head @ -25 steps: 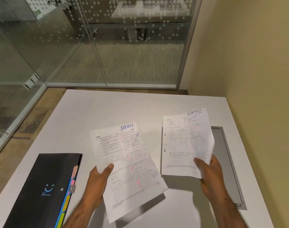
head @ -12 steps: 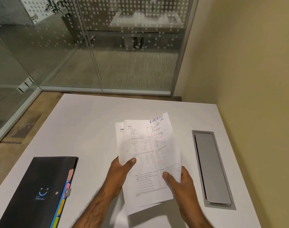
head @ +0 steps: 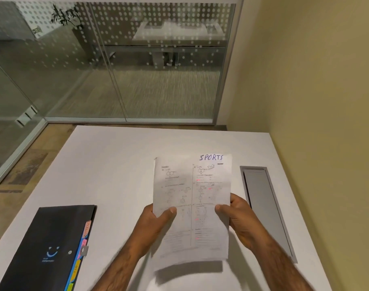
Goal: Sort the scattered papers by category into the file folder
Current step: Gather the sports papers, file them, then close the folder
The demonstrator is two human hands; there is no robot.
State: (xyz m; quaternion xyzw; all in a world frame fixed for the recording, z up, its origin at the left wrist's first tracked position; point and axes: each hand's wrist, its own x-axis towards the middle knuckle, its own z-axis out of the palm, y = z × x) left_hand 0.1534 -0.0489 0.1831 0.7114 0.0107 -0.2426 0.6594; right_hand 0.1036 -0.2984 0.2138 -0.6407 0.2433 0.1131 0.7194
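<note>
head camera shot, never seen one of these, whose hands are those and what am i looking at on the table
No machine here: a person wears a wide-angle camera on the head, looking forward and down at their own two bare hands. The left hand and right hand both grip printed papers marked SPORTS at the top, held above a white table. On the table's left lies a closed black file folder with coloured tabs along its edge. On the right a grey hatch is set into the tabletop. A glass wall stands beyond.
</note>
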